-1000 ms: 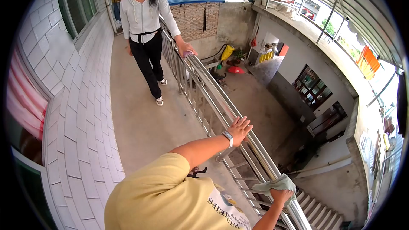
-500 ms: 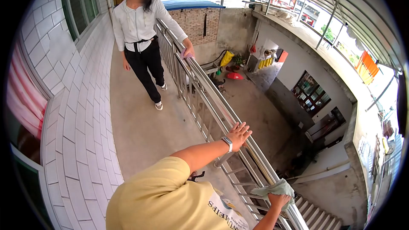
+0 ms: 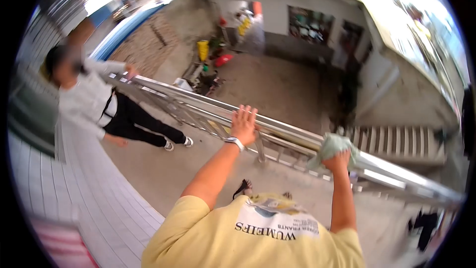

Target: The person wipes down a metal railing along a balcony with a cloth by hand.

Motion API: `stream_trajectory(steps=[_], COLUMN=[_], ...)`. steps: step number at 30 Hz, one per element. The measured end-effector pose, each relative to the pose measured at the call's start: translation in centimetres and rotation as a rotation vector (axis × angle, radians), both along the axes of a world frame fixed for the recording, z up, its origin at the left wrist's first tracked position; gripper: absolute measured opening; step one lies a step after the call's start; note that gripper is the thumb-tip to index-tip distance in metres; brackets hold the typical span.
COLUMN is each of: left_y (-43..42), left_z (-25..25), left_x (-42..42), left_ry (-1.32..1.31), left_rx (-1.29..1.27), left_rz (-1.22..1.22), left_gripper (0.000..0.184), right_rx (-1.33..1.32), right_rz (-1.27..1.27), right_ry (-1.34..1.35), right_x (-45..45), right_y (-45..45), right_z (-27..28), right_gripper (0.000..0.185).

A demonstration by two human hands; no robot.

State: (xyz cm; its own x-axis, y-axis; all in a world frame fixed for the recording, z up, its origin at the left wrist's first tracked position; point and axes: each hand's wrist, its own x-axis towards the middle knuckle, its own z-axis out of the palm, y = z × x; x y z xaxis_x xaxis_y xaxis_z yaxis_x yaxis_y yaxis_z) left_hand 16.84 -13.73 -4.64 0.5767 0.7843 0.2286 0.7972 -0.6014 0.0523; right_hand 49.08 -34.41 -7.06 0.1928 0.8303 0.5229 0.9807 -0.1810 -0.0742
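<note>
From my remote station I record the following through the head camera. The wearer's left hand (image 3: 243, 125) lies on the silver tubular metal railing (image 3: 386, 166), fingers extended and slightly parted, palm down, gripping nothing that I can see. A pale-banded watch (image 3: 235, 143) sits on that wrist. The right hand (image 3: 337, 161) is closed over a pale green, crumpled fabric cloth (image 3: 338, 145), which drapes across the top of the railing; the hidden fingertips I cannot inspect. The two hands are well apart along the railing, the cloth being under the right one only. Both arms reach forward from a yellow short-sleeved T-shirt (image 3: 208, 238) with a printed white panel.

To the left, I note a second person in a white long-sleeved jacket (image 3: 89, 99) and black trousers (image 3: 144, 121), standing on the grey concrete walkway (image 3: 148, 178), one arm extended to the far part of the railing. Blur prevents me from confirming what that arm's end holds. White wall tiles (image 3: 99, 193) border the walkway. Beyond the railing, below, I find a brown-grey courtyard floor (image 3: 267, 87), a bright yellow upright object (image 3: 203, 50), a red object (image 3: 224, 60) near it, and a concrete staircase (image 3: 396, 141) to the right.
</note>
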Motion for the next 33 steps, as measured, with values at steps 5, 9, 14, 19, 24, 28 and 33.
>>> stream_trajectory(steps=[5,9,14,19,24,28,33], left_y=[-0.7,-0.6,-0.6,-0.2,-0.4,-0.5,-0.7], left_z=[1.0,0.8,0.7,-0.2,-0.1,0.3,0.3], left_x=[0.1,0.2,0.0,-0.1,-0.1,0.0,-0.1], left_ry=[-0.001,-0.018,-0.015,-0.049,-0.054,-0.079,-0.069], left_rx=[-0.110,-0.069,-0.065,-0.007,0.006,0.019,0.020], left_rz=[-0.015,0.006,0.010,-0.015,-0.014,-0.020,-0.010], left_gripper=[0.089,0.084,0.078,0.082,0.082,0.081,0.075], right_rx=[-0.020,0.065,0.110,0.181,0.182,0.128,0.084], right_rz=[0.037,0.078,0.113,0.143,0.161,0.140,0.111], right_ry=[0.139,0.154,0.168,0.172,0.188,0.190,0.163], right_x=[-1.4,-1.3,-1.4,-1.6,-1.6,-1.8,-1.6], right_y=[0.3,0.4,0.8,0.8,0.7,0.6,0.6], right_z=[4.4,4.8,5.0,5.8,6.0,6.4,5.4], right_gripper=[0.036,0.032,0.027,0.023,0.022,0.024,0.032])
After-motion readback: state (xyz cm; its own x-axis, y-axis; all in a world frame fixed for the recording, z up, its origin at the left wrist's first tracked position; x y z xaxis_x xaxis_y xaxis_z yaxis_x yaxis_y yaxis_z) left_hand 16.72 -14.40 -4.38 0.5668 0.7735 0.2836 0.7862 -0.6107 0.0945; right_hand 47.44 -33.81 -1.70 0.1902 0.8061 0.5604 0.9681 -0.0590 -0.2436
